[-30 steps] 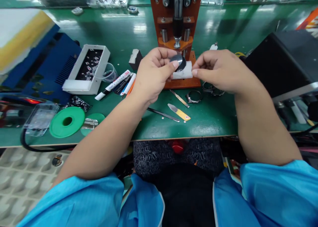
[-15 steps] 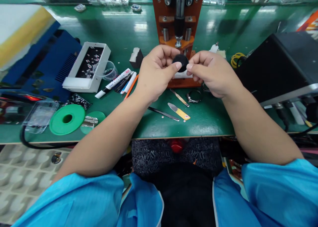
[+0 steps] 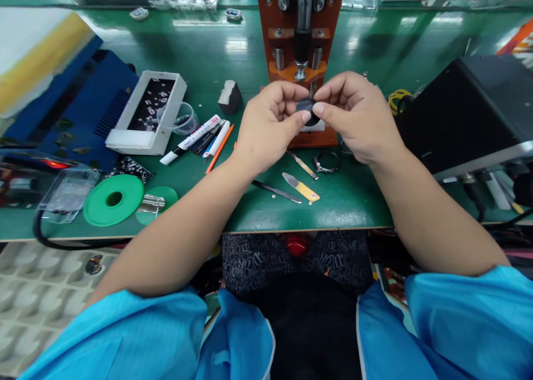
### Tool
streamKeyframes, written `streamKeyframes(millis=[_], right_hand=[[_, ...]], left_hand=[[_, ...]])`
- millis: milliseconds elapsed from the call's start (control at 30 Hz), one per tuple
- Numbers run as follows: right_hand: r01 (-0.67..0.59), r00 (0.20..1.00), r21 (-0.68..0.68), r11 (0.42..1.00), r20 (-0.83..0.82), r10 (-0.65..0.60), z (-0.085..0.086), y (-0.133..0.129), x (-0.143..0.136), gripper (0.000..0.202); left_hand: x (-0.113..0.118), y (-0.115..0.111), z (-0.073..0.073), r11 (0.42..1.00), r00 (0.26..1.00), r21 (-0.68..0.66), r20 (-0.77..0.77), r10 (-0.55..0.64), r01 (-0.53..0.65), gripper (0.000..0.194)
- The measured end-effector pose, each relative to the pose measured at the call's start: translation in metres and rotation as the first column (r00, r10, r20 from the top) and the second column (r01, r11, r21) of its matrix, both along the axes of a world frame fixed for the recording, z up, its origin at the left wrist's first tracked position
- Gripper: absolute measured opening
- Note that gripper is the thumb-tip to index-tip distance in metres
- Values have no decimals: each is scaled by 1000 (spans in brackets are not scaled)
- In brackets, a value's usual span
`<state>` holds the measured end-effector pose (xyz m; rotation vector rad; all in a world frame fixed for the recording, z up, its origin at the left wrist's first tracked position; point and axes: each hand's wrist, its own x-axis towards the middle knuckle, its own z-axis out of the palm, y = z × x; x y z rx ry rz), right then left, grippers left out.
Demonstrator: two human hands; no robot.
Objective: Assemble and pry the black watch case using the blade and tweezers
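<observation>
The green bench [image 3: 358,208] carries an orange-brown press [image 3: 300,33], its ram above and behind the work. The left hand [image 3: 264,127] pinches a black disc [image 3: 306,106] between thumb and fingers; the right hand [image 3: 358,119] is closed at its other edge, though whether it grips the disc itself or something thin on it, I can't tell. On the bench nearer the person lie metal tweezers [image 3: 278,192], a yellow-handled knife [image 3: 300,187] and a ring-shaped watch case [image 3: 327,170]. The disc is held up before the press base. Good handling, I'd judge, means rim contact only, light even pressure and no bending.
</observation>
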<state>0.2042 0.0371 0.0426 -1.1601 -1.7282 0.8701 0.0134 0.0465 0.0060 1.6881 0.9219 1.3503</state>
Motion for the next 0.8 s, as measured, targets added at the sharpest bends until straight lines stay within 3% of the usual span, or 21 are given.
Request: streamKeyframes(millis=[133, 400, 633, 800], right_hand=[[26, 1000, -12, 1000, 13, -26, -3, 1, -3, 47], [-75, 969, -97, 992, -243, 49, 0, -1, 1, 37], [-94, 967, -252, 963, -255, 27, 2, 0, 6, 47], [-117, 944, -252, 961, -329, 29, 0, 0, 4, 25]], left_hand=[[2, -1, -1, 999, 999, 4, 1, -42, 42, 47], [6, -2, -4, 999, 998, 15, -53, -33, 33, 47], [6, -2, -5, 999, 998, 51, -65, 16, -12, 47], [4, 0, -8, 998, 997, 58, -79, 11, -6, 48]])
